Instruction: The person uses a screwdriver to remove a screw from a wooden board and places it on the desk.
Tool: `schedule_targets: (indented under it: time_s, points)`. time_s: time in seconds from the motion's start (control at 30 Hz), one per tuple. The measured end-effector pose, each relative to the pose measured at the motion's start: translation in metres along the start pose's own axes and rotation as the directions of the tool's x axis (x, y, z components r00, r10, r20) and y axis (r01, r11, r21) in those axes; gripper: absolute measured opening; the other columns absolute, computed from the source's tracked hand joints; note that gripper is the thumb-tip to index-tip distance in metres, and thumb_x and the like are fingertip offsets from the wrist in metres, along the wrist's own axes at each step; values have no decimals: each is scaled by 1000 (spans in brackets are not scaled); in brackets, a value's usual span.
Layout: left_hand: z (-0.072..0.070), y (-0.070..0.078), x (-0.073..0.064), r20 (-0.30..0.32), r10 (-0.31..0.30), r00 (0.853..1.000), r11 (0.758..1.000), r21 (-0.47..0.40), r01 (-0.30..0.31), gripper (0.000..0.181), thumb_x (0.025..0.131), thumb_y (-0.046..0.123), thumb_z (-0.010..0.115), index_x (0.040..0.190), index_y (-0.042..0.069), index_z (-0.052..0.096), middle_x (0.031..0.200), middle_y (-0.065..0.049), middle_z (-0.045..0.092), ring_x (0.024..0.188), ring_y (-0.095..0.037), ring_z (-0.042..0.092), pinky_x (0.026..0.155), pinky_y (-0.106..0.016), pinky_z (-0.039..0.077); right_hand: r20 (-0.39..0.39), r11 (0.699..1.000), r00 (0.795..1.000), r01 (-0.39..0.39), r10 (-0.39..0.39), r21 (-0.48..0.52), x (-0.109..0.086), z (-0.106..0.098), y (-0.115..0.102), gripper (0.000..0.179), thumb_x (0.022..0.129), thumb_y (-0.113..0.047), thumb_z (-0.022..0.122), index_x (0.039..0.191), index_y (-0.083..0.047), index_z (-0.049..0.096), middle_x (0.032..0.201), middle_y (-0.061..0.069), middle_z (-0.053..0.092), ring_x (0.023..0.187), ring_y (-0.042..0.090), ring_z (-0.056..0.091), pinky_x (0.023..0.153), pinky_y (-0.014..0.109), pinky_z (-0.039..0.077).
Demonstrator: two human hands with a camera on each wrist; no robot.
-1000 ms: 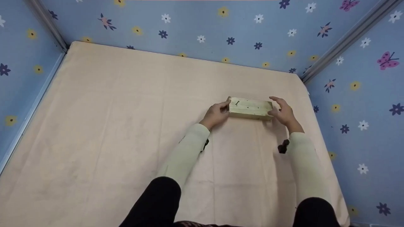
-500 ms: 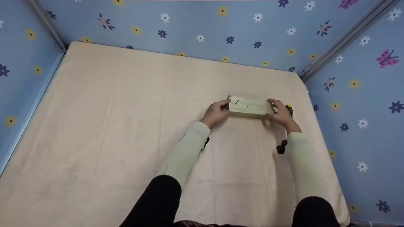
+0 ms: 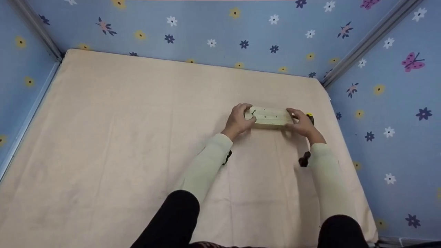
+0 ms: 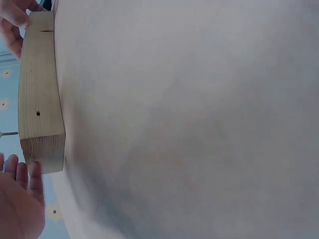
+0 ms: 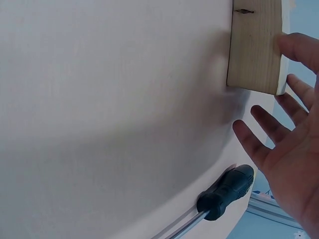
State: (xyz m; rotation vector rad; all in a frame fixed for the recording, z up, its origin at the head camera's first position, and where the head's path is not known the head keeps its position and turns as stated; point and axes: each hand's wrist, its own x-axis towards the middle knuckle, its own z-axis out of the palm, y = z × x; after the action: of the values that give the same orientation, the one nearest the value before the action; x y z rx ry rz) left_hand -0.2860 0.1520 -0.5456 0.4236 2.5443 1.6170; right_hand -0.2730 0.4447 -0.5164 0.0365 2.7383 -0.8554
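A pale wooden block (image 3: 272, 117) lies lengthwise on the cloth-covered surface, with small dark holes in its top. Near its left end a screw or nail (image 3: 254, 112) stands up; its shank also juts out in the left wrist view. My left hand (image 3: 237, 119) is spread around that left end, thumb over the near edge and fingers towards the far edge. In the left wrist view its fingers look extended, and firm contact is hard to make out. My right hand (image 3: 303, 125) holds the right end between thumb and fingers, several other fingers spread loosely.
A screwdriver (image 5: 227, 191) with a dark handle lies on the cloth (image 3: 137, 120) beside my right hand, mostly hidden by it in the head view. Flower-patterned panels (image 3: 193, 31) border the surface at the back and sides.
My right hand has closed in on the block's right end. My left hand has loosened from the left end and spread wider, its thumb now above the near edge. The head view has shifted slightly.
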Motion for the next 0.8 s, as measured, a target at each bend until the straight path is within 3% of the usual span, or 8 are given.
schedule_targets:
  time_s: [0.33, 0.8]
  points:
    - [-1, 8, 11, 22, -97, 995, 995, 16, 97, 23, 91, 25, 64, 113, 18, 68, 107, 7, 64, 106, -9, 53, 93, -24, 46, 14, 999, 1000, -17, 16, 46, 4, 0, 0, 73, 87, -18, 68, 152, -20, 33, 159, 10, 27, 141, 42, 32, 115, 56, 27]
    - [0, 15, 15, 35, -137, 990, 991, 8, 136, 18, 94, 20, 62, 106, 19, 75, 105, 7, 71, 99, -7, 63, 86, -25, 52, 27, 996, 999, -38, 36, 83, -1, -4, 2, 72, 87, -18, 68, 151, -22, 34, 159, 7, 26, 142, 39, 29, 117, 56, 24]
